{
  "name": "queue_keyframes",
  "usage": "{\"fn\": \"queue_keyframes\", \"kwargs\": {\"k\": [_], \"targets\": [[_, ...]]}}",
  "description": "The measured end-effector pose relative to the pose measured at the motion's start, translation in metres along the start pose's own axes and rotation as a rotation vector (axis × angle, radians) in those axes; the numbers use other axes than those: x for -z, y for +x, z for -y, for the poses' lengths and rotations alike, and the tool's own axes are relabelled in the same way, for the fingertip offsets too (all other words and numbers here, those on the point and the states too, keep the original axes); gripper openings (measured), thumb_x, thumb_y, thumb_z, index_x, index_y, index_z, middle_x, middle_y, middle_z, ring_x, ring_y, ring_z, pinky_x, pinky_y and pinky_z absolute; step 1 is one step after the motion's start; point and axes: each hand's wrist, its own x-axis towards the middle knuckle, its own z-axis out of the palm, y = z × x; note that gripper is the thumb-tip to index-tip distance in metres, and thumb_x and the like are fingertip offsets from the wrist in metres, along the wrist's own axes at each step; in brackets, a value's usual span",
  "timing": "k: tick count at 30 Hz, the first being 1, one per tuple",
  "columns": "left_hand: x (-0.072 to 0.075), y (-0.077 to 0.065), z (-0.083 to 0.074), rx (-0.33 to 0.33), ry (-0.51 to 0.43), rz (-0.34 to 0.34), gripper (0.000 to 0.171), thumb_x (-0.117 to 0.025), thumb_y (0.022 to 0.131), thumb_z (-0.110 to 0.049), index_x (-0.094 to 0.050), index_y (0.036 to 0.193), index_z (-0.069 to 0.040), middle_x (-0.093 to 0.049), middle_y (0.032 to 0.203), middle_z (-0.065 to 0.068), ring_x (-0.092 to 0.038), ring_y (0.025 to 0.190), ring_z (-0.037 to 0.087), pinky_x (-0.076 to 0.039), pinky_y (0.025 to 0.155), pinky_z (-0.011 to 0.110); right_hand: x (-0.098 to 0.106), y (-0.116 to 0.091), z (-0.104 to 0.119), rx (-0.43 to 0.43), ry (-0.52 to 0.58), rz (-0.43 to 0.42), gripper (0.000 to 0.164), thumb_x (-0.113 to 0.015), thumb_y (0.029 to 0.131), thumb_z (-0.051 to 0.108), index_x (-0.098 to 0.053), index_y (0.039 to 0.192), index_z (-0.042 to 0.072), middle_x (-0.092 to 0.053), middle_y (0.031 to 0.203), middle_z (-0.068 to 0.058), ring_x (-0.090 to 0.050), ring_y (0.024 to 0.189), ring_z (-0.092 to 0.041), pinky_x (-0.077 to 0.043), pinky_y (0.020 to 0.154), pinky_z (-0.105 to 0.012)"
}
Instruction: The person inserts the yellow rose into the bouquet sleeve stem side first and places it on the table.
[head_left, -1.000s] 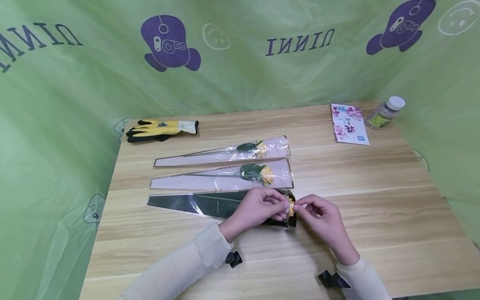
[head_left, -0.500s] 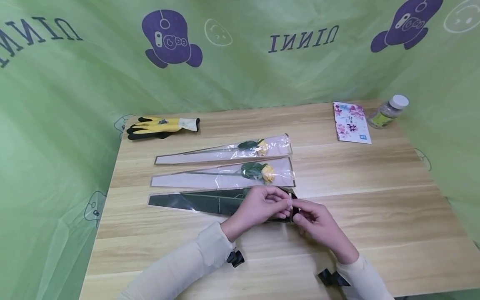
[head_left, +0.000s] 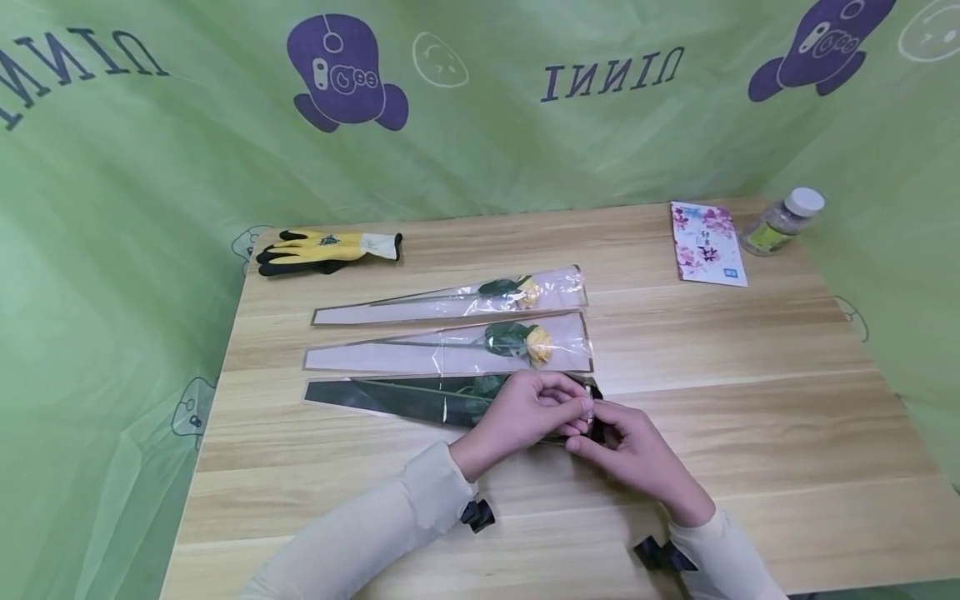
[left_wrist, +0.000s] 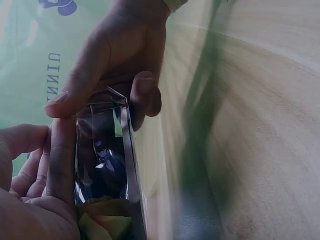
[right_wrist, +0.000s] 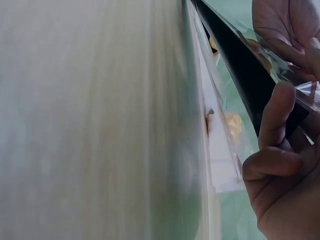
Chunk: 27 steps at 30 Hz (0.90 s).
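Observation:
A black-backed clear flower sleeve (head_left: 405, 400) holds a yellow rose; its petals (left_wrist: 105, 225) show inside the film in the left wrist view. My left hand (head_left: 528, 408) pinches the film near the wide end from above. At the mouth, my right hand (head_left: 637, 450) grips the sleeve, its fingers (left_wrist: 145, 87) bent at one edge and its thumb (left_wrist: 59, 105) at the other. Both hands meet there and hide the bloom in the head view. A green leaf (head_left: 487, 387) shows beside my left hand. The black backing (right_wrist: 240, 60) slants up to my right fingers in the right wrist view.
Two pale sleeves lie just beyond, each with a yellow rose: the nearer sleeve (head_left: 382, 358) and the farther sleeve (head_left: 405, 310). Yellow-and-black gloves (head_left: 330, 250) lie at the back left. A floral packet (head_left: 708, 243) and a white-lidded jar (head_left: 780, 221) are at the back right.
My right hand has shifted from pinching at the yellow petals to gripping the sleeve's mouth, and the petals have gone out of sight in the head view. My left hand keeps its pinch.

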Motion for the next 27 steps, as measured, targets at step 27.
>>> {"fn": "queue_keyframes", "kwargs": {"k": [27], "targets": [[0.081,-0.053,0.012,-0.577,1.412,-0.048,0.034,-0.069,0.097,-0.039,-0.076,0.119,-0.014,-0.066,0.131,0.009,-0.061,0.117,0.026,-0.052,0.102,0.04,0.01,0.024,0.012,-0.347,-0.387,-0.164,0.029,-0.073,0.094,0.046,-0.068,0.081,0.021,-0.055,0.062,0.008,-0.049,0.054,-0.013,-0.041,0.048,-0.027]]}}
